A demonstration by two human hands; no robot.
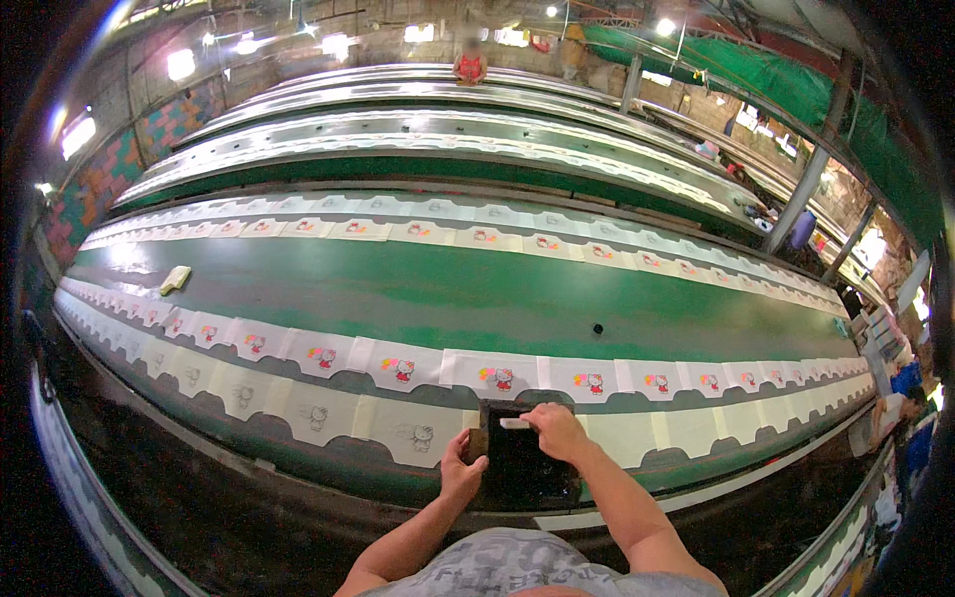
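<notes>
A small dark printing screen lies over the cream fabric row at the near edge of the long green table. My left hand grips the screen's left side, thumb and fingers around the frame. In my right hand, above the screen's far part, is a small squeegee with a pale edge. Left of the screen, a cream fabric piece bears a dark outlined cartoon cat. Beyond it, a white fabric piece shows a coloured cartoon cat. My right fingertips are partly hidden.
More printed fabric pieces run along the table's far side. A folded yellowish cloth and a small black object rest on the green surface. Parallel tables stretch behind, where a person in red stands. Grey posts rise at right.
</notes>
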